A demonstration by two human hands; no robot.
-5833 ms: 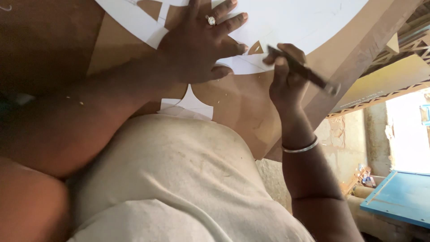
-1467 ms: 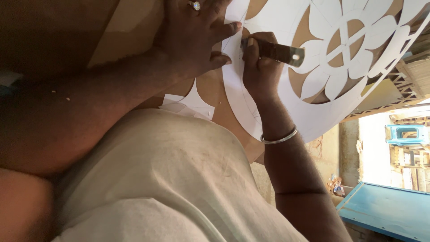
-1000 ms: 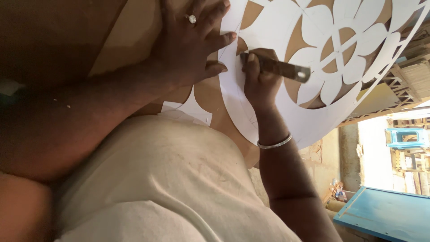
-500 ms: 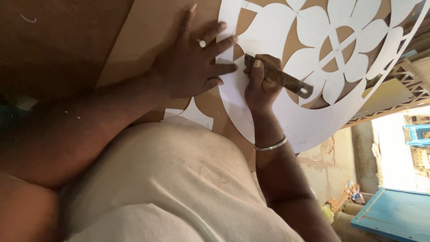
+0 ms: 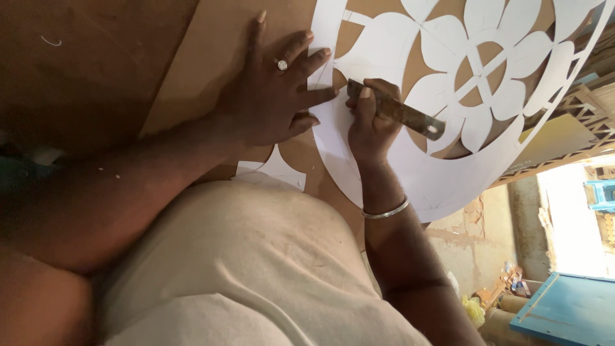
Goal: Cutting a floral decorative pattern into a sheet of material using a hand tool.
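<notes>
rough plaster wall [image 5: 471, 237], blue panel [image 5: 567, 314] on floor, bright daylight [image 5: 573, 218] from opening

The left hand [image 5: 272, 102] lies flat, palm down, fingers spread and pointing away from the body (a ring on one finger), forearm stretched out. The right hand [image 5: 368, 122] is curled into a closed grip, wrist bent, bangle on the forearm.

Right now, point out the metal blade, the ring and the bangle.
Metal blade [image 5: 410, 118], head view, middle of its flat strip.
Ring [image 5: 280, 65], head view, its top, on a left-hand finger.
Bangle [image 5: 386, 212], head view, band across the right wrist.
</notes>
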